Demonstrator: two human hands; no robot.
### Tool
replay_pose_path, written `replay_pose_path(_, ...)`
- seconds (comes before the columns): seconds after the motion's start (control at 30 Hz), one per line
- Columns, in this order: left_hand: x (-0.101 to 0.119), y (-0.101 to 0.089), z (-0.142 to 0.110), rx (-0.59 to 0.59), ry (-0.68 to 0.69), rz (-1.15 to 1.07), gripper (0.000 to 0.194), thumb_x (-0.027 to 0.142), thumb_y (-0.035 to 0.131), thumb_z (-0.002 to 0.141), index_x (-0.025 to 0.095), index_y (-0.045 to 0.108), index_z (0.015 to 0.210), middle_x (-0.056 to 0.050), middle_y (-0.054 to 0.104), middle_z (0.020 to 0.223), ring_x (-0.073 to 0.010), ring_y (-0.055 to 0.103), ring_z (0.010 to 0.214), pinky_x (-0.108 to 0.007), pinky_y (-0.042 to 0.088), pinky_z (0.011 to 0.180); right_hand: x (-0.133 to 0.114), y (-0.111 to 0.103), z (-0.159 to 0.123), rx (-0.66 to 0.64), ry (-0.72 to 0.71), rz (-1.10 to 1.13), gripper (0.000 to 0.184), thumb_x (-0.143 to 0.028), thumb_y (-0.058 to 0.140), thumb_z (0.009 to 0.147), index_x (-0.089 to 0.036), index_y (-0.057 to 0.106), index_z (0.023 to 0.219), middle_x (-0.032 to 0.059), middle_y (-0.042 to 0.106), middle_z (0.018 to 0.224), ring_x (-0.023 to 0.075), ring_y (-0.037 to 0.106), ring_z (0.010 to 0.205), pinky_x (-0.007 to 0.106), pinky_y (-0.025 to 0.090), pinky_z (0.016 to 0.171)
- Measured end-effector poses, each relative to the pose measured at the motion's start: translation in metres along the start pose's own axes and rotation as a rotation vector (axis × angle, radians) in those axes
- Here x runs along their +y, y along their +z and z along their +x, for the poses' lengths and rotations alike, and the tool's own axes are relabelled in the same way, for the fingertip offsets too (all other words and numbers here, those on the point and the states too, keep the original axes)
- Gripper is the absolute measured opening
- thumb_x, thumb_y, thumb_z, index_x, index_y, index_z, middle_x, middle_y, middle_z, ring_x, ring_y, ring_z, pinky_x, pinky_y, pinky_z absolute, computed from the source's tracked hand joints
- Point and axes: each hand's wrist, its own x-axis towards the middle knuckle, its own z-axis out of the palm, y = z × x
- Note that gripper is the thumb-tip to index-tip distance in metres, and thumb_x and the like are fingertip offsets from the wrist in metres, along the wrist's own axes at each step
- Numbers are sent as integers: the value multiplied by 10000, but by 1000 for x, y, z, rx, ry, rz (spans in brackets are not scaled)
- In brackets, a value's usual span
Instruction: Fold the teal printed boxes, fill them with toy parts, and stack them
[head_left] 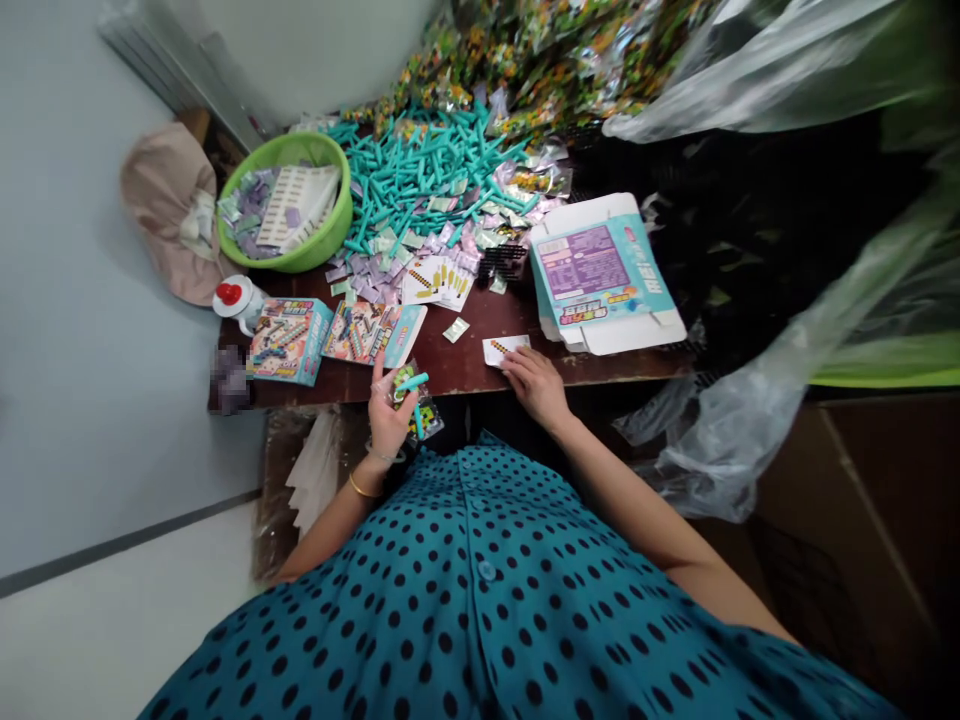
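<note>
Hazards about the two grips, left to right. Far left of the left grip, a lidded cup (244, 310) stands behind an upright-printed boxed set (285, 342); a nudge to the box could tip the cup. Nearer, a second box (360, 332) lies just beyond the left grip (391, 412), whose extended index finger could push it into the paper sheets (441, 283) behind. The left grip is closed around clear packets (429, 418) and two turquoise sticks (412, 382); the sticks cross at an angle and the film looks slick, so a loosened thumb could let one drop past the front edge of the bench (465, 372). Between the grips, a small sachet (455, 330) lies loose and could be swept along by either. The right grip (517, 362) has its fingertips on a printed card (495, 348) lying on the bench; whether it is pinched or merely pressed, one cannot tell. Being thin and near the edge, the card could slide or bend. Beyond the right grip, a flattened carton (600, 270) could catch the forearm.
</note>
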Motion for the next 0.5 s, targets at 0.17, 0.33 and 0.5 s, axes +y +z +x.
replay_pose_path(0.17, 0, 8, -15, -60, 242, 174, 391, 256, 747, 846, 216, 691, 1231, -132, 460, 1578, -292, 516, 1403, -409, 424, 1179, -64, 0, 10, 13, 25, 374, 371, -452, 640, 954, -235, 705, 1248, 114, 649, 1392, 328, 520, 1377, 539, 394, 1171)
replay_pose_path(0.33, -4, 37, -19, -21, 4, -163, 570, 406, 727, 893, 235, 555, 1409, -118, 671, 1337, -242, 700, 1136, -376, 543, 1033, -128, 12, -3, -254, 169, 991, 479, -494, 686, 902, -218, 641, 1291, 62, 733, 1156, 245, 688, 1034, 380, 544, 938)
replay_pose_path(0.5, -10, 33, 2, -311, 179, 25, 797, 621, 685, 869, 199, 458, 1505, -184, 588, 1457, -317, 583, 1338, -460, 457, 1140, -104, 3, 6, -200, 289, 1000, 395, -529, 703, 872, -213, 679, 1108, 16, 726, 1001, 216, 665, 931, 341, 530, 884)
